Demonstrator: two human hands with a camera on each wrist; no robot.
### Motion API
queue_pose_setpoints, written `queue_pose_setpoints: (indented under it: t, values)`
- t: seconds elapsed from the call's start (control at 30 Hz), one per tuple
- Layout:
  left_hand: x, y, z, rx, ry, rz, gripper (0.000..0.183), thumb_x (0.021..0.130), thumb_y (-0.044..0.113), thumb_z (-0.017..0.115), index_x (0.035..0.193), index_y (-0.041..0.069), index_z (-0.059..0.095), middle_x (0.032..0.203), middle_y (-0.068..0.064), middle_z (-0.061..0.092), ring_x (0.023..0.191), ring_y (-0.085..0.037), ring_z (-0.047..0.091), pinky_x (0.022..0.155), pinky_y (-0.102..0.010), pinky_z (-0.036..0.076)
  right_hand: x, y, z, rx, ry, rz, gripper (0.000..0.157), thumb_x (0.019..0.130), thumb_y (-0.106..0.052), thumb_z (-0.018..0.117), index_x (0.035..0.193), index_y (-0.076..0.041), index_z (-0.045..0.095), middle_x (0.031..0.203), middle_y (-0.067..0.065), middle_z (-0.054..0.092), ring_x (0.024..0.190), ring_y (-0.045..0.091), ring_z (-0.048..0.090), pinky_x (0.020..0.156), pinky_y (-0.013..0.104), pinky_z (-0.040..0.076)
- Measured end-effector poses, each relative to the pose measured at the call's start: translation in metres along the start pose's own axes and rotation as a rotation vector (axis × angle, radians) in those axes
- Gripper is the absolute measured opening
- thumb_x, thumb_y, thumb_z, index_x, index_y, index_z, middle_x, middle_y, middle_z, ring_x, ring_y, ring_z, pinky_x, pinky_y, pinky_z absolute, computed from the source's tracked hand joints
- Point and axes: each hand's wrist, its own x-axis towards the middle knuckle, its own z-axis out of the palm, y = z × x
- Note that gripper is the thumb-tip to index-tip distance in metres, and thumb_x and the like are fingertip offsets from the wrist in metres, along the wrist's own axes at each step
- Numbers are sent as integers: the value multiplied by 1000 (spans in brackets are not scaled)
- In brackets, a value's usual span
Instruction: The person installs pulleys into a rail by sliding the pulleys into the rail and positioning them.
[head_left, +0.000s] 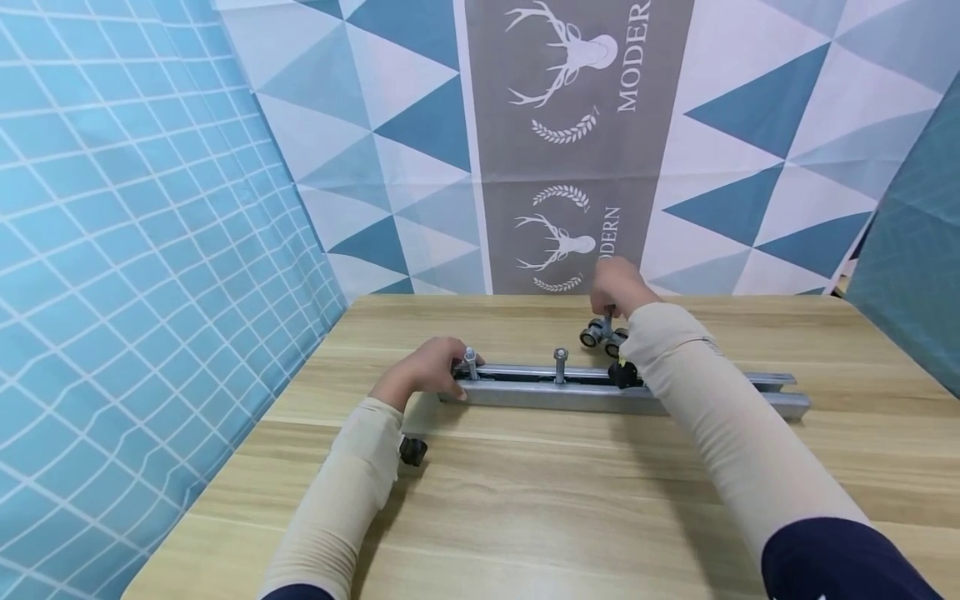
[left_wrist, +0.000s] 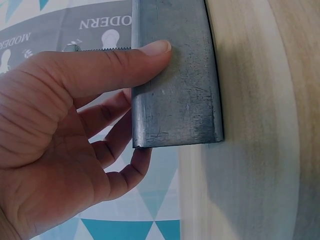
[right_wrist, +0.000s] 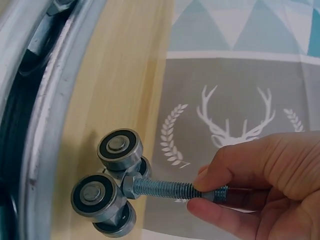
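A metal channel rail (head_left: 555, 398) lies across the table with its slot facing up. My left hand (head_left: 431, 367) grips the rail's left end; in the left wrist view its thumb presses the outer side wall, with other fingers behind. Two upright bolts, one beside that hand (head_left: 471, 364) and one further along (head_left: 560, 367), stick up from the slot. Beyond the rail my right hand (head_left: 621, 285) pinches the threaded stem of a roller trolley (right_wrist: 107, 195) between thumb and fingers. The trolley's bearing wheels (head_left: 600, 335) hang below, close over the table.
A black piece (head_left: 622, 374) sits at the rail beside the right sleeve. Another small black part (head_left: 413, 451) lies on the wooden table (head_left: 510, 508) by the left sleeve. Patterned cloth (head_left: 420, 167) hangs behind the table, and blue checked cloth (head_left: 135, 250) hangs at left.
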Motion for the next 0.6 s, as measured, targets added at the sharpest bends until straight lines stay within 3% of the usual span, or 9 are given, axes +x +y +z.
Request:
queue_pose_setpoints:
  t: [0.17,0.43,0.6]
  values:
    - [-1,1,-1,1,5,5,55,66,7,90,118,15,72,103,1,66,97,-17,57,87,-38,48,-8,-1,-8,37,36,-39,18,62,9,50,59,-9,51,57,9,60,48,17,56,42,26,31]
    - [-1,3,-2,0,4,-8,55,66,5,90,117,15,72,104,0,66,97,-17,57,88,-39,47,-22,-3,-18,48,87,-75,20,67,5,55,56,-11,52,65,13,68,49,16,58,45,27,37]
    - [-1,4,-2,4,-1,2,54,67,7,90,118,14,72,102,1,65,97,-17,57,87,-39,48,-36,-2,-26,47,133,-134,30,68,3,56,48,-15,43,55,9,61,46,16,54,48,29,38]
